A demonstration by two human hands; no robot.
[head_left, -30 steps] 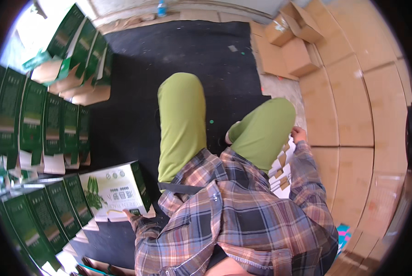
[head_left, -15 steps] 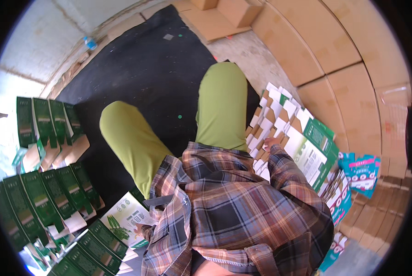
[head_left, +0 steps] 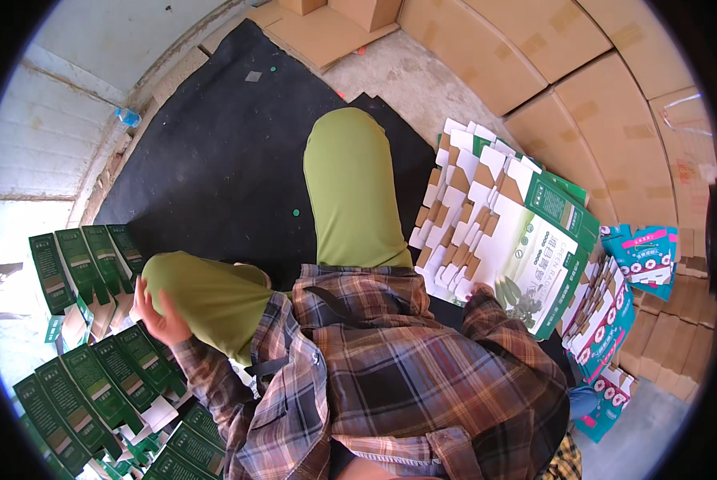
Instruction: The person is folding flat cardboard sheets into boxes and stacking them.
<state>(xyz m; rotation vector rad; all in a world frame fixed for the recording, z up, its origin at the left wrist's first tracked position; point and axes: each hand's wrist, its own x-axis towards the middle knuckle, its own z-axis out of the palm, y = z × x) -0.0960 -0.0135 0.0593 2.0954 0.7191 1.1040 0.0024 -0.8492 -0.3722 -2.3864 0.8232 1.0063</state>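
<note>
I now have the left hand point(head_left: 161, 314) off the boxes point(head_left: 104, 378) and up by the knee point(head_left: 184, 282), grip spread; only the right hand point(head_left: 480, 294) is at the flat cartons point(head_left: 509, 234) stacked to my right. I can't tell whether its grip pinches one.

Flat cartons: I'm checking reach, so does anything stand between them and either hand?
Nothing visible stands between the right hand and the flat cartons; it is at their near edge. Between the left hand and the cartons lie both legs.
</note>
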